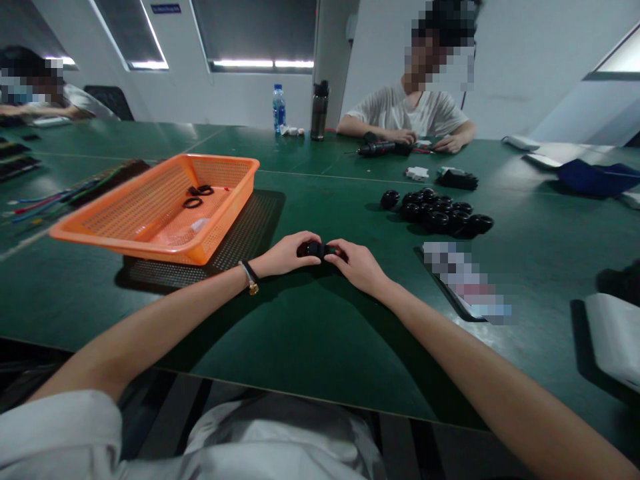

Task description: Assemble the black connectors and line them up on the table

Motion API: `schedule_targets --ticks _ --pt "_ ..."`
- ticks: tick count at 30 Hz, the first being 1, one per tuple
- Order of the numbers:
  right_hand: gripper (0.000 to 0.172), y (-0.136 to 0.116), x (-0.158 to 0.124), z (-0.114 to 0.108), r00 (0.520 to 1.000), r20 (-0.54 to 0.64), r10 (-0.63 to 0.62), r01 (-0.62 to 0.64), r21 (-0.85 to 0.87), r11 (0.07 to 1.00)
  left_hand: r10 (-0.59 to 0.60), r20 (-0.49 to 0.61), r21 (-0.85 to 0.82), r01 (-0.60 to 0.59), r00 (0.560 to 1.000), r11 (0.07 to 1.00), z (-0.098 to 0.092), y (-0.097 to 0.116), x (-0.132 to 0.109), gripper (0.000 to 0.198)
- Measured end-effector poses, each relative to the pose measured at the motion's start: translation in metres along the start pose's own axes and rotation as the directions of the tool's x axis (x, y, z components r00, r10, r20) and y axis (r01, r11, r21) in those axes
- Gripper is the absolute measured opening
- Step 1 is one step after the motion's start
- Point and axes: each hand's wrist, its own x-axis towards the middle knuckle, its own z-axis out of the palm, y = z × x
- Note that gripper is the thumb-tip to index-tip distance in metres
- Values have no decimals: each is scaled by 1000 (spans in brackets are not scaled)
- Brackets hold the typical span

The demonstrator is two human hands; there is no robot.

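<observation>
A small black round part (315,250) is held just above the green table, between both of my hands. My left hand (293,253) is closed around its left side, thumb in front. On the other side, my right hand (353,260) pinches its right end with thumb and fingertips. What exactly the part is, I cannot make out. To the right lies a cluster of shiny black round parts (437,217). Left of my hands stands an orange perforated basket (235,193) with a few black rings (193,202) and a clear plastic scrap in it.
A phone (463,280) lies right of my hands. Further back are a power drill (375,148), a water bottle (279,110) and a dark flask (320,112). Wires (60,197) lie at left, a white object (615,333) at right. Two other people sit across the table.
</observation>
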Motion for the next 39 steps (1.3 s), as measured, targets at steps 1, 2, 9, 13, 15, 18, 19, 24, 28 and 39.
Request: schedule_targets --ticks 1,2,9,13,15,18,19,24,28,39 --pt "17 0 0 0 1000 2 2 -2 0 1000 -1 1 -1 1 1000 1000 0 0 0 33" --pt "17 1 0 0 1000 4 3 -3 0 1000 -2 2 0 2 1000 1000 0 0 0 33" --pt "17 1 0 1 1000 5 9 -9 -4 1000 -7 2 9 7 1000 1000 1 -1 1 34" --pt "16 1 0 1 1000 5 5 -5 -1 1000 -9 6 9 9 1000 1000 0 -1 0 34" --pt "15 0 0 0 1000 -5 1 -1 2 1000 -5 4 6 5 1000 1000 0 -1 0 34" --pt "16 -1 -1 0 999 -27 -18 18 3 1000 -2 2 -5 2 1000 1000 0 -1 0 34" --pt "17 -2 -1 0 999 -36 -34 34 4 999 -2 2 -10 2 1000 1000 0 -1 1 33" --pt "26 -1 -3 0 995 -57 -81 83 35 996 -5 -5 -16 5 1000 1000 0 -1 1 35" --pt "23 -1 -3 0 998 -45 -40 42 56 998 -5 3 -14 5 1000 1000 0 -1 0 35" --pt "21 3 -2 2 999 -47 -26 28 53 998 -6 7 -11 6 1000 1000 0 -1 0 35"
